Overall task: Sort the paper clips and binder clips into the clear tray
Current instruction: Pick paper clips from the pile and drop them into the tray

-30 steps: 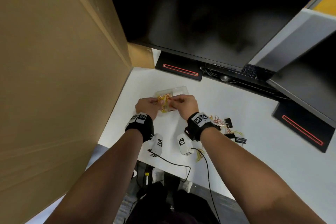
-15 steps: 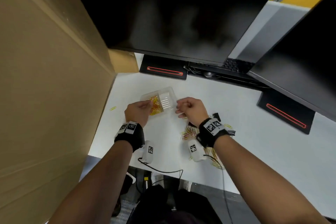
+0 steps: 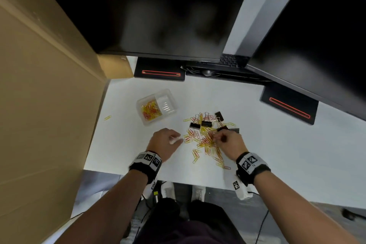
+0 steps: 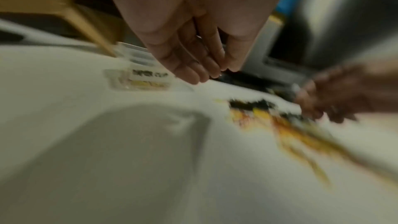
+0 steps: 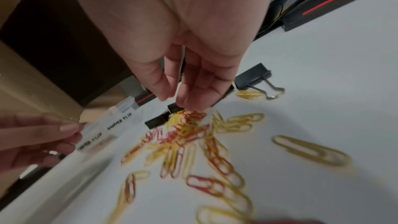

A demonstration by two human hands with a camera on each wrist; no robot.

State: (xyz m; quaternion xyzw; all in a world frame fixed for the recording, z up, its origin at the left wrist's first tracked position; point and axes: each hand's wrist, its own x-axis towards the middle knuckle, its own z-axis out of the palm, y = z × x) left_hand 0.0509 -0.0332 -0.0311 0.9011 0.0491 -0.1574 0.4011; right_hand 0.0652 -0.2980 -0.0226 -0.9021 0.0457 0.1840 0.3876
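Observation:
The clear tray [image 3: 167, 93] sits on the white desk with red and yellow paper clips in its left compartment; the right one looks bare. To its right lies a loose pile of paper clips [image 3: 205, 140], with black binder clips [image 3: 206, 124] along its far side. My right hand [image 3: 215, 138] reaches down into the pile. In the right wrist view its thumb and fingertips [image 5: 189, 105] pinch a clump of paper clips [image 5: 187, 117], with a binder clip [image 5: 252, 76] just beyond. My left hand [image 3: 176, 140] hovers left of the pile, fingers relaxed and holding nothing [image 4: 206, 72].
A tall cardboard wall [image 3: 49, 105] bounds the left side. Two dark monitors [image 3: 158, 16] [image 3: 316, 45] overhang the back, their stands [image 3: 160, 72] [image 3: 289, 107] on the desk. One stray yellow clip [image 3: 107, 118] lies near the cardboard. The desk's front edge runs just behind my wrists.
Both hands left the tray, where they held clips over it, and came back toward me. The right hand went down into the pile; the left hand let go and hangs beside it.

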